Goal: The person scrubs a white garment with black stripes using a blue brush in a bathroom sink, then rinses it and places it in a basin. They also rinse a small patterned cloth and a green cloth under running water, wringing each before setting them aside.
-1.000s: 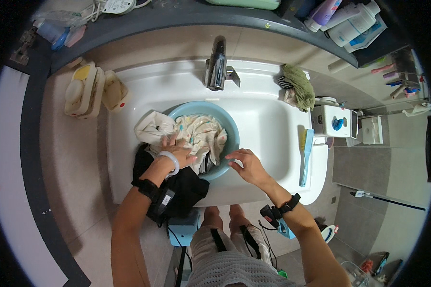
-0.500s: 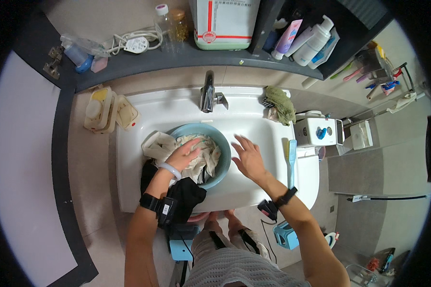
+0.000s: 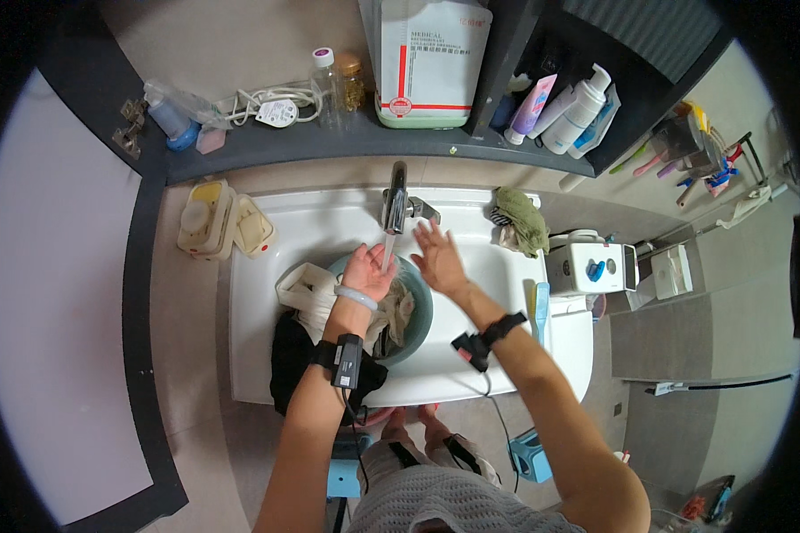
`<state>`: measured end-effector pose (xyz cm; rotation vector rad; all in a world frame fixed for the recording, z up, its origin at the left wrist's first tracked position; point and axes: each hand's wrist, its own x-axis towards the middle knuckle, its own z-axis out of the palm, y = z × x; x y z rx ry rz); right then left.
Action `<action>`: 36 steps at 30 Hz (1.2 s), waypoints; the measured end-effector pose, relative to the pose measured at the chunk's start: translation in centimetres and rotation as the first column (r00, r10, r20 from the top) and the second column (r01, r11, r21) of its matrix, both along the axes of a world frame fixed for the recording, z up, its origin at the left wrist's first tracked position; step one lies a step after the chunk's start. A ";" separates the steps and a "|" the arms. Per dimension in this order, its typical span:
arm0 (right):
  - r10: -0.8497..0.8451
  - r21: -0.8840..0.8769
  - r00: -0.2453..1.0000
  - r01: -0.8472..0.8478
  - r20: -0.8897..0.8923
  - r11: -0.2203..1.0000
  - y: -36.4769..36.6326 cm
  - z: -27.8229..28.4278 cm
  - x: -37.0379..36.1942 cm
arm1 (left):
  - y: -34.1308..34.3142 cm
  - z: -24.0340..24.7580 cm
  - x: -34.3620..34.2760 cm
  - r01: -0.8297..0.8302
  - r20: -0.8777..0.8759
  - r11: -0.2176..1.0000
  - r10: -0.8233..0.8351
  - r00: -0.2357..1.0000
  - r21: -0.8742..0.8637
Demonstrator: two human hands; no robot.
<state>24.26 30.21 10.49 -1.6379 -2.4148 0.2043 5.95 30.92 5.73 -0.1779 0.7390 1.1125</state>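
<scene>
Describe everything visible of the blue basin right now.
The basin is round, light blue and plastic-looking. It sits upright in the white sink, below the running faucet, with rumpled cream cloth inside. The left hand hides part of its far rim. White cloth and black cloth lie at its left, seemingly against it; its base is hidden.

I see the bare left hand [image 3: 371, 274] unclenched mid-frame, the bare right hand [image 3: 442, 259] to its right, fingers spread.
</scene>
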 end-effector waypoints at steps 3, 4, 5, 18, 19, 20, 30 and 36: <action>-0.289 -0.315 0.693 0.093 -0.660 0.944 -2.3 -0.9 -4.7 | 1.2 -2.4 0.2 0.049 0.198 0.994 -0.066 0.978 0.093; -0.418 -0.508 0.490 -0.061 -0.765 0.859 -2.5 -1.1 -6.2 | 1.1 -2.8 0.0 0.064 0.194 0.996 -0.074 0.978 0.058; -0.465 -0.539 0.438 -0.053 -0.769 0.841 -2.7 -1.1 -7.5 | 0.7 -3.2 0.9 -0.060 -0.078 0.998 0.058 0.995 -0.017; -0.843 -0.833 -0.018 -0.145 -0.537 0.534 -2.0 1.0 -10.5 | -0.7 -0.6 2.0 0.030 -0.517 0.998 0.005 0.856 0.058; -0.844 -0.831 -0.016 -0.164 -0.537 0.532 -2.2 1.1 -10.4 | -0.9 -0.1 2.1 0.025 -0.514 0.999 -0.003 0.858 0.036; -0.844 -0.831 -0.017 -0.164 -0.536 0.531 -2.5 1.3 -10.3 | -1.1 0.3 2.3 0.021 -0.510 1.000 -0.011 0.860 0.015; -0.815 -0.808 0.018 -0.153 -0.579 0.570 -2.7 4.8 -9.7 | -1.1 1.6 2.8 -0.014 -0.484 0.994 -0.039 0.874 -0.106; -0.791 -0.810 0.179 -0.073 -0.585 0.582 -1.8 4.9 -9.1 | 0.0 2.0 2.8 -0.037 -0.402 0.997 0.004 0.916 -0.074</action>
